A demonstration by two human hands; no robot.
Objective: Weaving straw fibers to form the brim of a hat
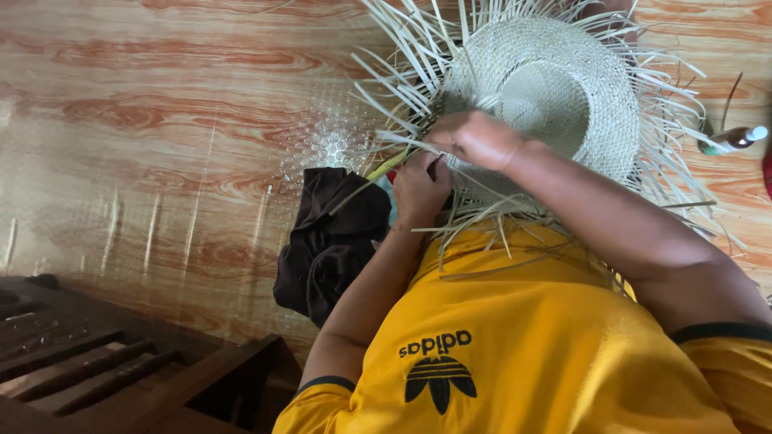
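Observation:
A half-woven straw hat (555, 88) with a domed crown and many loose pale strips sticking out around its brim rests on my lap. My left hand (420, 189) pinches strips at the brim's near-left edge, fingers closed on them. My right hand (476, 138) lies just above it on the same edge, gripping the straw strips there. Both hands touch each other over the weave. My yellow shirt (515, 337) fills the lower frame.
A dark crumpled cloth (330, 241) lies on the wood-patterned floor (161, 145) left of my arm. Dark wooden slatted furniture (96, 370) stands at the lower left. A small bottle with a white cap (733, 139) lies at the right edge.

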